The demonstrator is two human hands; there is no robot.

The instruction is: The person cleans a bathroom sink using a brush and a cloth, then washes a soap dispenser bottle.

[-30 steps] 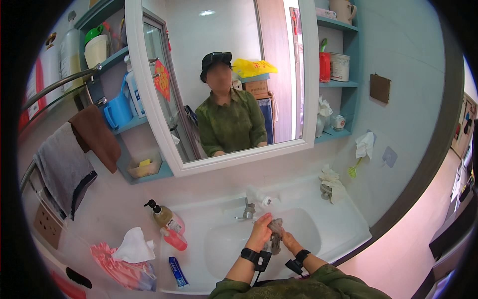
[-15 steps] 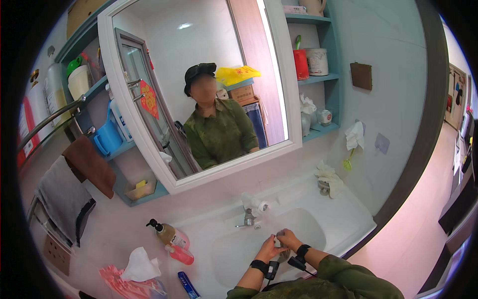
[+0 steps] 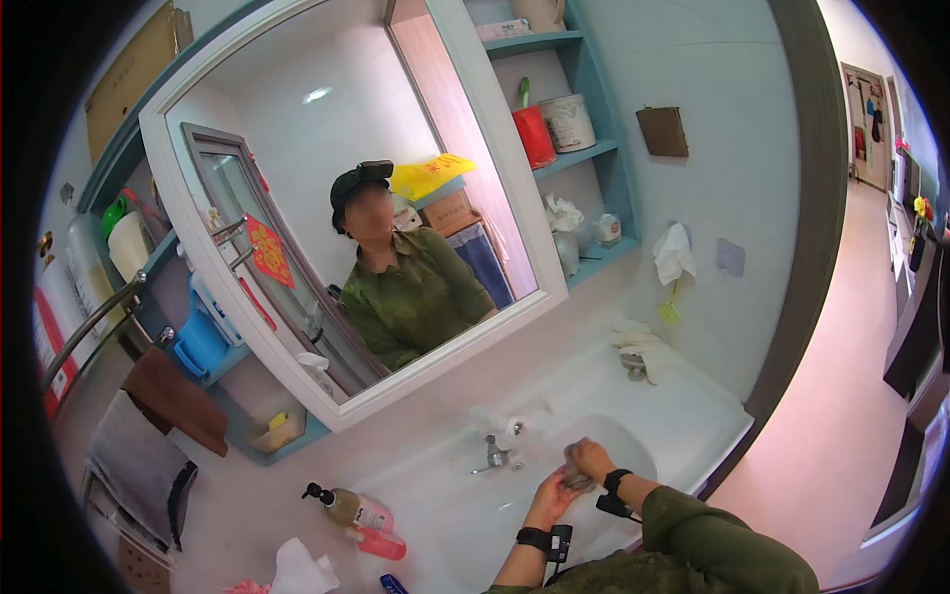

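Over the white sink basin (image 3: 475,530), both hands meet at a small greyish, soft-looking item (image 3: 575,477); its kind cannot be made out. My right hand (image 3: 594,459) closes over it from the right, fingers curled. From the left, my left hand (image 3: 550,499) is closed against the item's lower side, with its fingers partly hidden. Each wrist wears a black strap with a small black device. Just beyond the hands to the left stands a metal faucet (image 3: 491,455); I see no clear stream of water from it.
A brown pump bottle (image 3: 341,507) and a pink bottle (image 3: 381,543) stand left of the basin. A pale cloth (image 3: 643,348) lies at the counter's far right corner. The mirror cabinet (image 3: 356,406) hangs above, between teal shelves (image 3: 584,158).
The view has tilted and shifted. My hands have moved right within the basin, and the greyish item between them now shows more clearly.
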